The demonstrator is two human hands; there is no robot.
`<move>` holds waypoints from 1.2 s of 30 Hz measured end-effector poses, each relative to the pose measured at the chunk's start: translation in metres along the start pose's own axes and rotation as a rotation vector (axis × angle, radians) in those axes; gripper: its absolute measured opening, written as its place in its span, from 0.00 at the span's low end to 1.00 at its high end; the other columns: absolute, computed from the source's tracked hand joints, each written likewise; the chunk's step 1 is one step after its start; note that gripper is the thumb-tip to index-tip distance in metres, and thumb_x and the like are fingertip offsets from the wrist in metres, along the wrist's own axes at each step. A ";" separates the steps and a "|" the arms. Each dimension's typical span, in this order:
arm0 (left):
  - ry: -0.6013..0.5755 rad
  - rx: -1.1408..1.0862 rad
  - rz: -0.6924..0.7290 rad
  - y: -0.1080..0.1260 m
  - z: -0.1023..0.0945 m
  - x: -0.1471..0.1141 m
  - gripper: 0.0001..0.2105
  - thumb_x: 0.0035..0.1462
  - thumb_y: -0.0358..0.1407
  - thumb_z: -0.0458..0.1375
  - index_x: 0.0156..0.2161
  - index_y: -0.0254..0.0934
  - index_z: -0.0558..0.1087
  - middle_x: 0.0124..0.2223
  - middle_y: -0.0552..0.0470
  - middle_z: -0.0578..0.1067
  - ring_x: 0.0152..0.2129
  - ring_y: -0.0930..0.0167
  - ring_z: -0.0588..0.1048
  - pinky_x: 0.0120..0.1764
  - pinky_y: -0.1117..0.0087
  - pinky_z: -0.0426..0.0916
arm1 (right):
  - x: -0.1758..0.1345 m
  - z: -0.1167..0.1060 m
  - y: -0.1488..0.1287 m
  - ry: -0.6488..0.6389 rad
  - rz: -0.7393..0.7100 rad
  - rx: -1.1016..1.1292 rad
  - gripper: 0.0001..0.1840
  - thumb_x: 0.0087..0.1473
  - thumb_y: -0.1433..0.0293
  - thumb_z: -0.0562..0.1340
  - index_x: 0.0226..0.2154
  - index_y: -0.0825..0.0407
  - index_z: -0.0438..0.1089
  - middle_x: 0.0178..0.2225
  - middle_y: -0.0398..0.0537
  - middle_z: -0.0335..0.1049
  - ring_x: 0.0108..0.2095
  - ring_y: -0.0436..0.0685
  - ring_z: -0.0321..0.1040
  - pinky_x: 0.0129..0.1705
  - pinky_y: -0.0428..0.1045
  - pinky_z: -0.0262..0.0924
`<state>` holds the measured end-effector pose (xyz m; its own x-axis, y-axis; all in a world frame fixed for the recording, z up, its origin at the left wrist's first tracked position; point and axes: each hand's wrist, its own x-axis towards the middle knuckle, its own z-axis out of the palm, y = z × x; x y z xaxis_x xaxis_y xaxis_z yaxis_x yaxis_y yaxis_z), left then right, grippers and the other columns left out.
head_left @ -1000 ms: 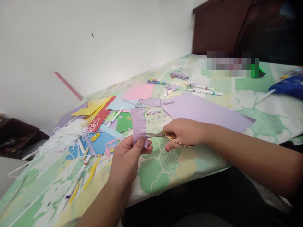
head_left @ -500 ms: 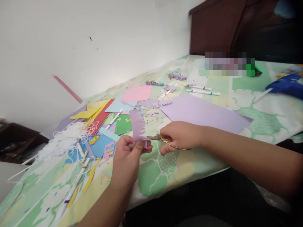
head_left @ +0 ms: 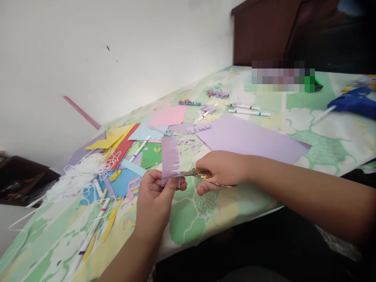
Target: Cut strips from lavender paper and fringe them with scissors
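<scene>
Pinched between the thumb and fingers of my left hand [head_left: 157,194] is a strip of purple paper [head_left: 169,154], held upright. Short slits run along its right edge, making a fringe. My right hand [head_left: 216,170] is closed around the gold handles of a pair of scissors [head_left: 192,172]. The blades lie across the lower part of the strip, just above my left thumb, pointing left. A larger purple sheet [head_left: 249,139] lies flat beyond my right hand. Another fringed purple strip [head_left: 199,128] rests on the cloth past the held one.
White string [head_left: 85,172] lies tangled at the left, beside red paper [head_left: 126,145] and blue paper [head_left: 120,186]. Several markers are scattered about, one white marker [head_left: 249,113] at the back. A blue glue gun [head_left: 352,102] sits far right. The patterned tablecloth [head_left: 188,223] meets a white wall.
The scissors' blades have shifted slightly against the purple strip, and the strip stands a little straighter. The whole view has moved slightly. Both hands keep their hold.
</scene>
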<state>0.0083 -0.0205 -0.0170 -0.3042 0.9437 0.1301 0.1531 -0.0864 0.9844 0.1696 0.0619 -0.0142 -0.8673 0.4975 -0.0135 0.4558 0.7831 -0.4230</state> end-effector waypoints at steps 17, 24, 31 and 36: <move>-0.046 -0.028 0.105 0.002 -0.001 -0.002 0.13 0.46 0.27 0.54 0.27 0.40 0.51 0.20 0.60 0.72 0.21 0.77 0.71 0.26 0.77 0.64 | 0.002 0.000 -0.003 0.058 -0.011 -0.060 0.29 0.39 0.44 0.46 0.19 0.54 0.61 0.15 0.42 0.57 0.16 0.46 0.47 0.17 0.42 0.40; -0.016 -0.005 0.003 0.004 0.000 -0.002 0.08 0.45 0.31 0.55 0.32 0.38 0.60 0.23 0.58 0.73 0.20 0.76 0.71 0.27 0.74 0.66 | 0.003 -0.002 -0.004 0.055 0.025 -0.067 0.29 0.39 0.44 0.47 0.19 0.54 0.61 0.16 0.43 0.59 0.17 0.46 0.50 0.17 0.42 0.40; -0.013 0.145 -0.092 0.006 -0.005 -0.003 0.08 0.46 0.37 0.53 0.25 0.34 0.70 0.23 0.54 0.73 0.19 0.75 0.71 0.26 0.73 0.66 | 0.003 -0.004 -0.003 0.047 0.067 -0.072 0.29 0.39 0.45 0.47 0.18 0.54 0.62 0.15 0.43 0.58 0.16 0.46 0.50 0.18 0.43 0.40; 0.009 0.114 -0.053 -0.002 -0.010 0.000 0.08 0.46 0.38 0.54 0.24 0.36 0.71 0.20 0.55 0.73 0.20 0.75 0.70 0.27 0.74 0.66 | 0.002 -0.004 0.000 0.103 0.067 -0.090 0.30 0.35 0.42 0.48 0.20 0.53 0.61 0.16 0.42 0.58 0.17 0.47 0.48 0.19 0.44 0.39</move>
<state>-0.0017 -0.0238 -0.0179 -0.3231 0.9430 0.0798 0.2423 0.0009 0.9702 0.1683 0.0641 -0.0106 -0.8112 0.5821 0.0555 0.5325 0.7746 -0.3411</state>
